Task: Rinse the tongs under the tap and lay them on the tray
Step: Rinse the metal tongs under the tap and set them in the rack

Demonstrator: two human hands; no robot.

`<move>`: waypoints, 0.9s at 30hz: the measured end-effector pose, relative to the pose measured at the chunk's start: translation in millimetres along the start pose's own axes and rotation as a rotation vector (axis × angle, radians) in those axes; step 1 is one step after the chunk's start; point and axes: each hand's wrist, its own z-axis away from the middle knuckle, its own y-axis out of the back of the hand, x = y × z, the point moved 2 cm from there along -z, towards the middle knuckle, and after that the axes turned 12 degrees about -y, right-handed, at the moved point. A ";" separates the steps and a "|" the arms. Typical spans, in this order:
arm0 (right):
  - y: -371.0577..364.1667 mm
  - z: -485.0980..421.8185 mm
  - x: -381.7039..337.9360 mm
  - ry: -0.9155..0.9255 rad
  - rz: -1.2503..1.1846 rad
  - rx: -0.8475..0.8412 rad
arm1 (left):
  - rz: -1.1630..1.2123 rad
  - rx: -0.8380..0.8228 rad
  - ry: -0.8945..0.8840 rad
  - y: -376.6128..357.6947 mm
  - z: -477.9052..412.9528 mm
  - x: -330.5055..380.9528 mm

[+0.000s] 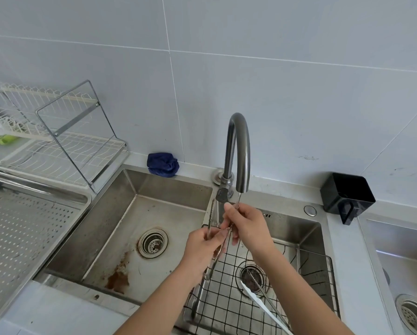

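Nearest me, a spare pair of tongs [263, 304] lies on the wire rack [226, 310] in the right basin of the sink [169, 189]. Above it I have the metal tongs [210, 218] held upright just under the tap [237, 151] spout, over the divider between basins. Left hand [206, 246] has its fingers curled round the tongs' lower part; right hand [247, 228] has its fingers clamped on the upper arm, thumb up. I cannot tell whether water is running. On the bench at far left sits the perforated tray [21, 226], well apart from the tongs.
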 end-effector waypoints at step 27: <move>11.7 -9.1 -1.4 -0.019 -0.137 0.129 | 0.200 -0.073 0.097 -3.7 -4.6 0.5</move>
